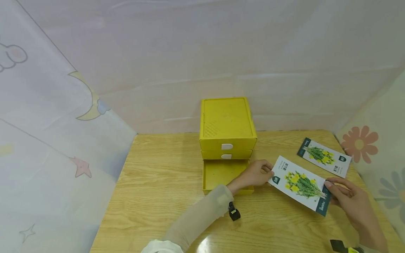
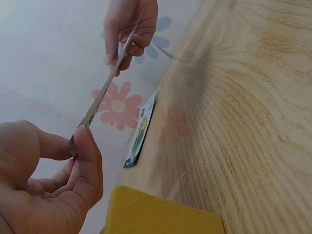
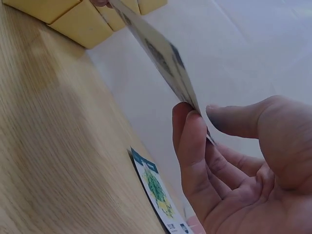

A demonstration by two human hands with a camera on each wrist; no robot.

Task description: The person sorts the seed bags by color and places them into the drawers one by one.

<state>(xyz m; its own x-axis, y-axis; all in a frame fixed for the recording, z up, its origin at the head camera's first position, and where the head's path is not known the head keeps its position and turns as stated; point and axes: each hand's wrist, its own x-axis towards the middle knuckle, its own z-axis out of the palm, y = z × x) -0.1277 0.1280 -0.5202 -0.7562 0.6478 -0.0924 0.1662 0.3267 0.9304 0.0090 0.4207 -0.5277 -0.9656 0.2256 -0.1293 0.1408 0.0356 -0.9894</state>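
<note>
A white seed packet (image 1: 299, 184) with green stems and yellow flowers is held up at a tilt between both hands. My left hand (image 1: 257, 173) pinches its left end between thumb and fingers, as the left wrist view also shows. At the dark green end, my right hand (image 1: 352, 202) holds the packet with the thumb over the printed face and the fingers behind. A second, similar seed packet (image 1: 326, 157) lies on the table beyond the held one. My left forearm crosses in front of the pulled-out bottom drawer (image 1: 218, 174) of a yellow drawer box (image 1: 227, 119).
The drawer box stands at the back of the wooden table (image 1: 152, 196), its two upper drawers closed, each with a white tab. Patterned cloth walls (image 1: 95, 52) rise behind and on both sides. The second packet lies near the table's right edge.
</note>
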